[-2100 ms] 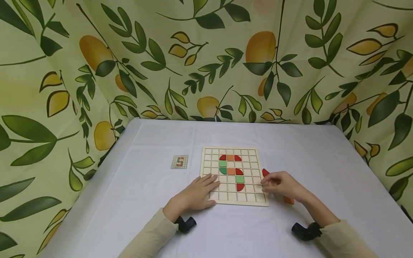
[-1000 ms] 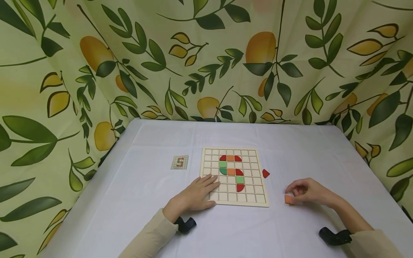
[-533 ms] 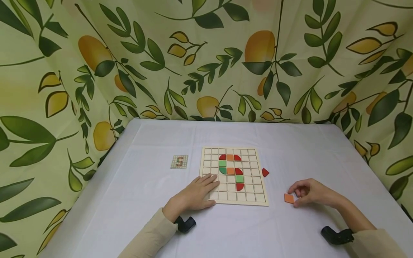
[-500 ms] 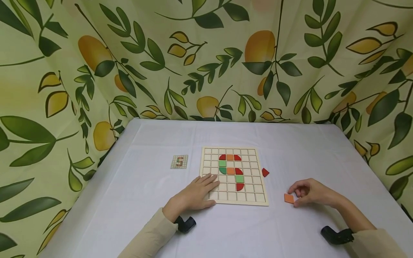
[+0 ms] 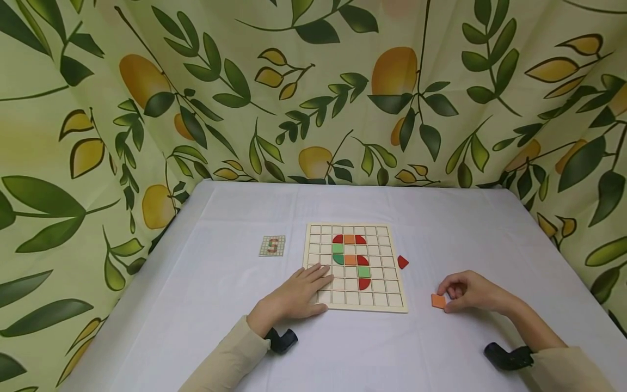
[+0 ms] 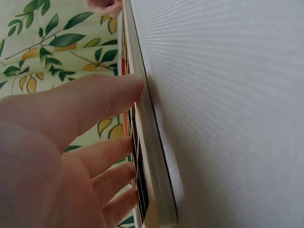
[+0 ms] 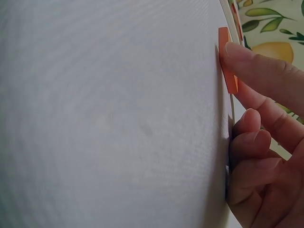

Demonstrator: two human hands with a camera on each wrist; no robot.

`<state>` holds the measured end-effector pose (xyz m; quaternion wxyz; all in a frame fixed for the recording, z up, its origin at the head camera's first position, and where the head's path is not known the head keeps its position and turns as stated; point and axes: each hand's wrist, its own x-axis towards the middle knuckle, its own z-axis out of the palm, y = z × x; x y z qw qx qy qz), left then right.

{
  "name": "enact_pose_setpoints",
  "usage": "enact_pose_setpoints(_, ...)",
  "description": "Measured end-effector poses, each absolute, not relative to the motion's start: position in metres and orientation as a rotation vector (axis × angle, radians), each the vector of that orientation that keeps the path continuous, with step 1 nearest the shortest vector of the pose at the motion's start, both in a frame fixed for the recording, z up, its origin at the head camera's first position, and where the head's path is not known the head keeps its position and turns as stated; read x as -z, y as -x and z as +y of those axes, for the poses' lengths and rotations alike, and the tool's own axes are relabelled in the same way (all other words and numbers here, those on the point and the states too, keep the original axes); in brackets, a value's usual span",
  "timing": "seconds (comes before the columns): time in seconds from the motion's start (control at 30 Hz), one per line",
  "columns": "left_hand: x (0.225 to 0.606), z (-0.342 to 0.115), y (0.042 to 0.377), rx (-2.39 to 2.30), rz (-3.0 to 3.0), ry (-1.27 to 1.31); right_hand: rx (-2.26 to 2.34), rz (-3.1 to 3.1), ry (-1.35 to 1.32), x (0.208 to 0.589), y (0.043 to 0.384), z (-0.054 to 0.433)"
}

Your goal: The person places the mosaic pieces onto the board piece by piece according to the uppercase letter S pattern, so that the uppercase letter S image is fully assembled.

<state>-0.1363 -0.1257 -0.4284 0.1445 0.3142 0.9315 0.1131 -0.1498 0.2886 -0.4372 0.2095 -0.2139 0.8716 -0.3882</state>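
My left hand (image 5: 299, 294) rests with straight fingers on the lower left of a wooden grid board (image 5: 387, 300). In the left wrist view its thumb lies against the board's edge (image 6: 151, 142). Red, orange and green tiles on the board form an S-like figure, among them a light green square (image 5: 363, 271). To the right of the board, my right hand (image 5: 472, 293) pinches an orange square tile (image 5: 438, 301) by its right side, the tile low at the tablecloth. The right wrist view shows the thumb (image 7: 242, 53) on this orange tile (image 7: 226, 61), other fingers curled beneath.
A loose red quarter-round tile (image 5: 403, 262) lies just off the board's right edge. Left of the board is a small pattern card (image 5: 272, 246) with an S figure. A white cloth (image 5: 235, 207) covers the table, and a leaf-patterned curtain (image 5: 313, 109) hangs behind it.
My right hand has moved from the board's right edge out to the orange tile. Since half a second ago that tile has turned slightly. The left hand stays in place.
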Motion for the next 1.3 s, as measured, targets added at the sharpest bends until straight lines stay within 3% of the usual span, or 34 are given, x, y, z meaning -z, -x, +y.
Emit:
enact_pose_setpoints(0.87,0.43,-0.125,0.137,-0.324,2.683,-0.896,1.051,2.471,0.539,0.431,0.15,0.278)
enact_pose_setpoints(1.3,0.428,-0.125,0.136,-0.318,2.681,-0.89,1.08,2.511,0.647,0.429,0.155,0.269)
